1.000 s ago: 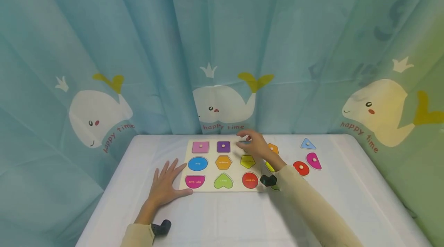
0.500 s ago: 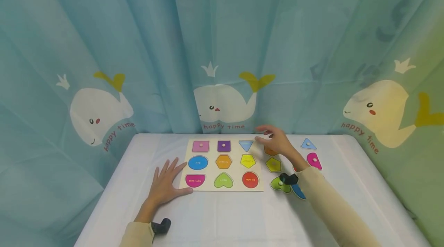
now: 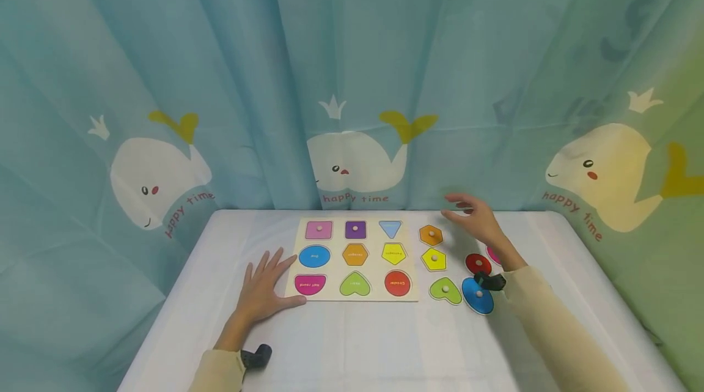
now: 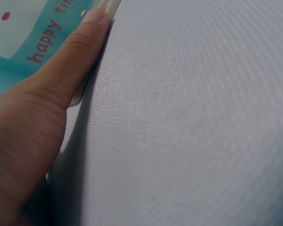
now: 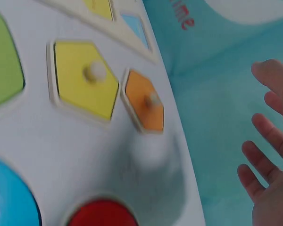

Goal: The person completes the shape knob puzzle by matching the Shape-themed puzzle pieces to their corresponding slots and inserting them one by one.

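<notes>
A white shape-puzzle board (image 3: 333, 271) lies in the middle of the table. My left hand (image 3: 263, 294) rests at its left edge with fingers spread; its thumb (image 4: 80, 47) lies along the board's near edge in the left wrist view. A pink square piece (image 3: 319, 230) and a purple square piece (image 3: 355, 230), both with knobs, sit in the far row. My right hand (image 3: 477, 221) hovers over the far edge of the table, fingers loosely bent and nothing between them. Closest on its left is an orange hexagon piece (image 3: 431, 235), with a yellow pentagon piece (image 5: 85, 80) beside it.
To the board's right lie a green heart piece (image 3: 444, 291), a blue oval piece (image 3: 477, 295) and a red circle piece (image 3: 477, 263). A magenta half-round piece (image 3: 494, 255) is partly hidden by the right arm. A blue curtain (image 3: 247, 74) hangs behind the table.
My right hand has moved rightward from above the board's far-right corner, past the orange hexagon, uncovering the board's blue triangle slot and the loose pieces. My left hand has stayed put.
</notes>
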A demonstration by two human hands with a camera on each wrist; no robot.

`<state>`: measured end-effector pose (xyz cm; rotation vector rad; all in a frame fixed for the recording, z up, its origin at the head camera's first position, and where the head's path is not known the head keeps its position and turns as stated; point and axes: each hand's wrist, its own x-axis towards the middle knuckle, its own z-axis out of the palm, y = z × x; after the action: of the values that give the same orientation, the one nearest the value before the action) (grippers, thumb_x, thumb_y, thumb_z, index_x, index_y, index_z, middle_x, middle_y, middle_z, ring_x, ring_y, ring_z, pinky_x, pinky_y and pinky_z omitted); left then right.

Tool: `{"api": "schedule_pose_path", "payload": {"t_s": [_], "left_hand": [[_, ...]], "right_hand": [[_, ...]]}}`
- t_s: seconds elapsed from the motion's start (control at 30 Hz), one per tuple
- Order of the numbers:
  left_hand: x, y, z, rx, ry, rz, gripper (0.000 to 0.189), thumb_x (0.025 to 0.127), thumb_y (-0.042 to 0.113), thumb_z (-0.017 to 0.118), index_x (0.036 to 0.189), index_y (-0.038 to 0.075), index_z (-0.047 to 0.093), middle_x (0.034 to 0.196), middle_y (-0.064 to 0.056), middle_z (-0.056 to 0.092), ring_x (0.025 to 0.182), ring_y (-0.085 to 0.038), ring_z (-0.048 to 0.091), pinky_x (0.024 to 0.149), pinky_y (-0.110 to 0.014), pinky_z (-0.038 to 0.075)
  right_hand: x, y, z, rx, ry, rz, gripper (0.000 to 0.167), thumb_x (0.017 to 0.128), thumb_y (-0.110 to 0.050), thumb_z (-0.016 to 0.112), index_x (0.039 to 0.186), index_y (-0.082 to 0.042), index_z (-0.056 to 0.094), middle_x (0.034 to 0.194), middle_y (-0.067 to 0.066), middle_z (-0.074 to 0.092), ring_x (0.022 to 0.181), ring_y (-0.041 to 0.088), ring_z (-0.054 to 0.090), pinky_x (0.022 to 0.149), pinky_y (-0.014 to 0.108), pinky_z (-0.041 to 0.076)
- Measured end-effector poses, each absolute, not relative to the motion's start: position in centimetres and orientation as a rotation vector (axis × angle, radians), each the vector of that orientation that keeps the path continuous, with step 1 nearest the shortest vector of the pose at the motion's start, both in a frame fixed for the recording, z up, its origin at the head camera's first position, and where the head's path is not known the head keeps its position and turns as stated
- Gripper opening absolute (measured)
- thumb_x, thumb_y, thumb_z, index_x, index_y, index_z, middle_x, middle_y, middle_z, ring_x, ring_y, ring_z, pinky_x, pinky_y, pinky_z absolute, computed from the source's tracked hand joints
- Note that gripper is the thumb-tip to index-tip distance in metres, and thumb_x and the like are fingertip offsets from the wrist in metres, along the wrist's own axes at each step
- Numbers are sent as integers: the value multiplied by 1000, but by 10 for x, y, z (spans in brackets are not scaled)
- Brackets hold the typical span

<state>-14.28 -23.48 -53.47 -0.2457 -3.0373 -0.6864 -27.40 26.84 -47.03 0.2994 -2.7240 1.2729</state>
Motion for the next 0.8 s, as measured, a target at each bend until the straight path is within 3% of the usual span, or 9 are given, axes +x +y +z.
{"api": "schedule_pose_path", "payload": {"t_s": [0.13, 0.37, 0.63, 0.8], "left_hand": [[-143, -235, -536, -234, -3041, -684, 103, 69, 67, 81, 155, 20, 48, 167, -15, 29, 155, -46, 12, 119, -72, 2], [-141, -235, -536, -238, -3040, -702, 103, 70, 66, 82, 155, 19, 48, 167, -16, 29, 155, -46, 13, 119, -73, 2], [-142, -235, -535, -238, -3034, -700, 103, 70, 66, 82, 155, 20, 48, 167, -15, 29, 155, -46, 13, 119, -73, 3], [-143, -235, -535, -243, -3043, -700, 103, 70, 66, 81, 155, 19, 47, 167, -16, 28, 155, -46, 12, 119, -73, 2]], "right_hand": [[-272, 285, -472, 233, -2738, 1237, 49, 98, -30, 73, 138, -5, 61, 142, 21, 58, 127, 44, 53, 110, 61, 42], [-266, 315, -480, 117, -2766, 1241, 53, 100, -35, 69, 143, -7, 57, 150, 24, 49, 132, 49, 46, 99, 65, 50], [-263, 345, -495, -136, -2846, 1226, 66, 98, -46, 67, 149, -8, 50, 157, 28, 37, 137, 54, 37, 102, 70, 44], [-261, 356, -503, -223, -2871, 1267, 66, 99, -44, 66, 149, -5, 48, 153, 31, 39, 136, 56, 40, 104, 70, 42]]}}
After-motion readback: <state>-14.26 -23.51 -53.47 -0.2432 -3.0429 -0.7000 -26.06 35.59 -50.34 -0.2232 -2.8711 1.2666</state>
